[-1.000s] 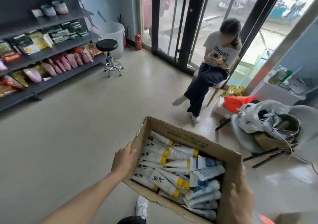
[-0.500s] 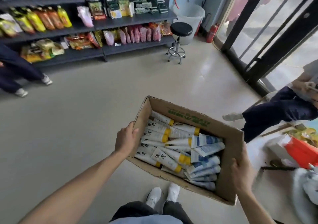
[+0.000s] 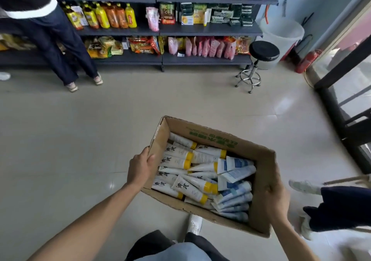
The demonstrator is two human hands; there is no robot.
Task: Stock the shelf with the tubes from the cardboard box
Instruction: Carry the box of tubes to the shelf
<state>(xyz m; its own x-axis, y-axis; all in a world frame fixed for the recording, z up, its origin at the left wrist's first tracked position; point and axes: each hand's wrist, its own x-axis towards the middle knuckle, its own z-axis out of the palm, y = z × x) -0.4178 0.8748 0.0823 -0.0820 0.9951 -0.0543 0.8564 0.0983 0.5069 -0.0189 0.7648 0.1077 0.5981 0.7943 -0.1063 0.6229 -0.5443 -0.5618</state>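
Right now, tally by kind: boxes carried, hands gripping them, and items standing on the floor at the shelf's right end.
Brown cardboard box: 1
Gripping hands: 2, left hand and right hand
Black round stool: 1
White plastic bucket: 1
Red fire extinguisher: 1
Total: 6

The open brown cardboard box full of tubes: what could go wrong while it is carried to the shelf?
The open brown cardboard box hangs tilted between the left hand and right hand; loose white tubes might slide. A black round stool and a standing person crowd the dark shelf.
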